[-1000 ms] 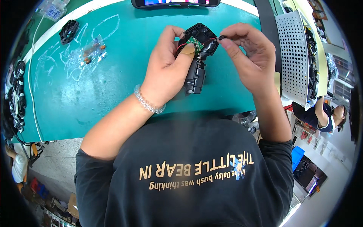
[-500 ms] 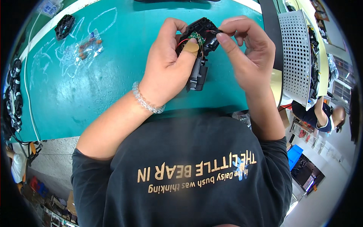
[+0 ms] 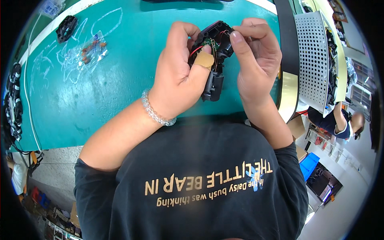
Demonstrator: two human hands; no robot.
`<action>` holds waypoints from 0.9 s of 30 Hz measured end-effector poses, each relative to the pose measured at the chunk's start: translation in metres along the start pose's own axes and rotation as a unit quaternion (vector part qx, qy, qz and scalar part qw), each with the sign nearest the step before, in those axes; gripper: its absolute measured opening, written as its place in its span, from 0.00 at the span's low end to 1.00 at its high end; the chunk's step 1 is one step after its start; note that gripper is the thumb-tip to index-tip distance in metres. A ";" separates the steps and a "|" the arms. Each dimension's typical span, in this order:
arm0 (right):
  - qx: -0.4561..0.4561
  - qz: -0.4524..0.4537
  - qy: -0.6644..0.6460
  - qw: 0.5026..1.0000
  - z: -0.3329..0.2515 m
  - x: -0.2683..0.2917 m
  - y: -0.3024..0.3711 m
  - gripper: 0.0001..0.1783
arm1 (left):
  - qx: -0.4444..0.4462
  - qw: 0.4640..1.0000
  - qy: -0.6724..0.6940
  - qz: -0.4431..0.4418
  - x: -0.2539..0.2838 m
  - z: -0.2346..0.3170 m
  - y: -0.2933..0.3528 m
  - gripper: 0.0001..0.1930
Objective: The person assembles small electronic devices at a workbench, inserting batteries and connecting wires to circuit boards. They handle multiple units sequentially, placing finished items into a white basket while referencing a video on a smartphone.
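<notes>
An opened black plastic housing [image 3: 216, 87] is held over the green table. Inside it show a small green circuit board [image 3: 208, 41] and thin red wires [image 3: 195, 51]. My left hand [image 3: 181, 66] wraps the housing from the left. Its thumb, with a tan bandage [image 3: 204, 61] around it, presses on the board; the fingers behind are mostly hidden. At the housing's upper right end, my right hand [image 3: 256, 56] has thumb and forefinger pinched together by a thin wire. What lies between those fingertips is too small to make out.
On the green table [image 3: 120, 88] lie a clear plastic bag [image 3: 86, 54] with orange-brown parts and a black plastic part [image 3: 67, 29]. Black cables [image 3: 15, 100] line the left edge. A white perforated basket [image 3: 314, 60] stands at the right. A person [image 3: 340, 120] is farther right.
The housing has shifted slightly down and to the right, turning a little more upright. My right hand and forearm have moved left, still pinching at the housing's upper right end.
</notes>
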State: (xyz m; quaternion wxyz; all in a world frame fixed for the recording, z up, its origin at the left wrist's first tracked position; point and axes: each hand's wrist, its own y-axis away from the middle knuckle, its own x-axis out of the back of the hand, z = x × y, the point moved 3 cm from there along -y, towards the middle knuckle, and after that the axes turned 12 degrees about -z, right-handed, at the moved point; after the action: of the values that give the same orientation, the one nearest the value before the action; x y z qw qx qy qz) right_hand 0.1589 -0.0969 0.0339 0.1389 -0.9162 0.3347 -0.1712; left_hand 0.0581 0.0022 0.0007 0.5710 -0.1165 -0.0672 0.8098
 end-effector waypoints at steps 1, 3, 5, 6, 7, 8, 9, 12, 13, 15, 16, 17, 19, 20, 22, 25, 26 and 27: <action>0.008 0.000 0.007 1.000 0.000 0.000 0.000 0.05 | -0.009 1.000 -0.003 0.001 -0.001 0.001 0.001 0.10; 0.030 -0.010 0.016 0.999 0.000 0.000 0.000 0.06 | -0.024 0.999 -0.025 -0.006 0.000 0.003 0.001 0.10; 0.040 -0.019 0.011 0.999 -0.002 0.000 0.000 0.06 | -0.042 0.998 -0.045 -0.018 0.001 0.006 0.001 0.11; 0.041 -0.023 0.001 0.999 -0.004 0.000 0.000 0.06 | -0.054 0.997 -0.055 -0.026 0.001 0.007 0.001 0.11; 0.042 -0.026 -0.009 0.999 -0.006 0.000 -0.001 0.06 | -0.066 0.995 -0.065 -0.034 0.001 0.009 0.000 0.11; 0.025 -0.028 -0.019 0.999 -0.008 -0.001 0.000 0.06 | -0.079 0.993 -0.081 -0.039 0.001 0.010 0.000 0.11; 0.007 -0.030 -0.031 0.999 -0.010 -0.003 0.001 0.06 | -0.092 0.990 -0.099 -0.043 0.002 0.012 0.000 0.11; -0.006 -0.089 -0.040 0.995 -0.012 -0.004 0.002 0.10 | -0.130 0.980 -0.144 -0.047 0.003 0.016 0.001 0.13; -0.002 -0.092 -0.059 0.994 -0.012 -0.006 0.005 0.10 | -0.142 0.976 -0.157 -0.048 0.003 0.016 0.002 0.13; 0.008 -0.099 -0.079 0.992 -0.015 -0.008 0.007 0.10 | -0.165 0.970 -0.172 -0.050 0.002 0.016 0.003 0.14; 0.016 -0.097 -0.083 0.992 -0.015 -0.008 0.007 0.10 | -0.177 0.966 -0.180 -0.051 0.002 0.017 0.003 0.15; 0.024 -0.095 -0.086 0.991 -0.016 -0.008 0.008 0.10 | -0.190 0.963 -0.185 -0.055 0.002 0.019 0.003 0.15; 0.043 -0.093 -0.091 0.991 -0.018 -0.008 0.009 0.10 | -0.214 0.955 -0.194 -0.062 0.001 0.022 0.003 0.17; 0.054 -0.093 -0.092 0.990 -0.019 -0.008 0.009 0.09 | -0.223 0.953 -0.195 -0.068 0.001 0.023 0.003 0.17; 0.072 -0.099 -0.092 0.988 -0.021 -0.007 0.010 0.09 | -0.241 0.947 -0.197 -0.078 0.000 0.026 0.003 0.19; 0.090 -0.109 -0.082 0.987 -0.026 -0.006 0.011 0.09 | -0.250 0.946 -0.182 -0.094 -0.001 0.028 0.004 0.21; 0.093 -0.109 -0.074 0.987 -0.028 -0.006 0.012 0.08 | -0.251 0.943 -0.191 -0.103 -0.001 0.029 0.005 0.21; 0.097 -0.109 -0.066 0.987 -0.030 -0.006 0.012 0.08 | -0.253 0.940 -0.198 -0.113 0.000 0.031 0.006 0.21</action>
State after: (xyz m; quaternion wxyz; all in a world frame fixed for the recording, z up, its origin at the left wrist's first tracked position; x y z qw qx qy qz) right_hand 0.1356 -0.1060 0.0556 0.2291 -0.9387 0.2048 -0.1562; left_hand 0.0446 0.0010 0.0295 0.5854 -0.0857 -0.3945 0.7030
